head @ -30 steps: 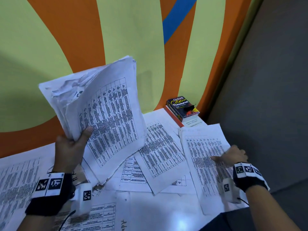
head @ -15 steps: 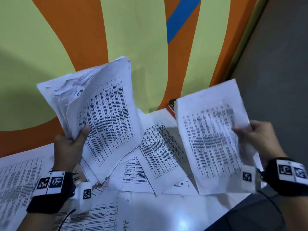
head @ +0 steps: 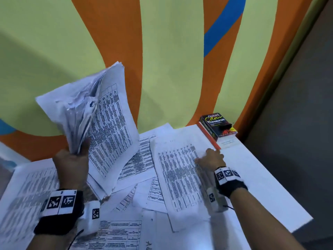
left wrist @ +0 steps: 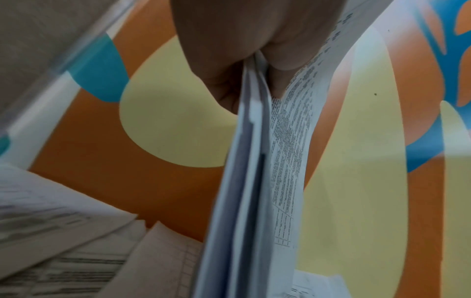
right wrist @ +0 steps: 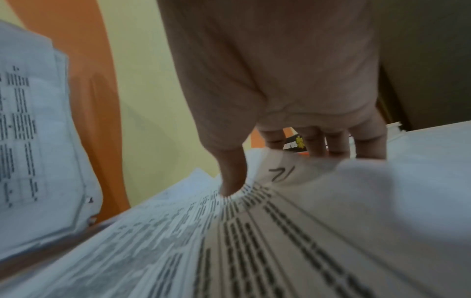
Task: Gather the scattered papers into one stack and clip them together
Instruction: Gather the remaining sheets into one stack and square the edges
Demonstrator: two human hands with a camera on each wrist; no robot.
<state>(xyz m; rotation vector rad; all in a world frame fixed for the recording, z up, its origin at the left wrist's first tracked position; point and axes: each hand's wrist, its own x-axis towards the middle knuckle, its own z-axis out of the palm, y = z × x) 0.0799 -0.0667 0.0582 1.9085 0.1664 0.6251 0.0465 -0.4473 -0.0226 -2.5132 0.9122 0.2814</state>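
Note:
My left hand (head: pixel 72 159) grips a thick, ragged stack of printed papers (head: pixel 100 114) by its lower corner and holds it upright above the table's left half. The left wrist view shows thumb and fingers of that hand (left wrist: pixel 229 50) pinching the stack (left wrist: pixel 249 181) edge-on. My right hand (head: pixel 210 159) holds one printed sheet (head: pixel 180 174) by its right edge, low over the other papers. In the right wrist view the thumb of that hand (right wrist: pixel 280 80) presses on top of the sheet (right wrist: pixel 280 231) while the fingers curl behind its raised edge.
Several loose printed sheets (head: pixel 140 159) overlap across the white table (head: pixel 261 177), more at the left (head: pixel 27 186) and front (head: pixel 117 231). A thesaurus book (head: pixel 218 126) lies at the back right corner against the painted wall. The table's right edge drops to grey floor.
The right hand took the sheet from the table's right side, lifted it, and has brought it down and leftward over the middle papers. The left hand's stack has tilted slightly.

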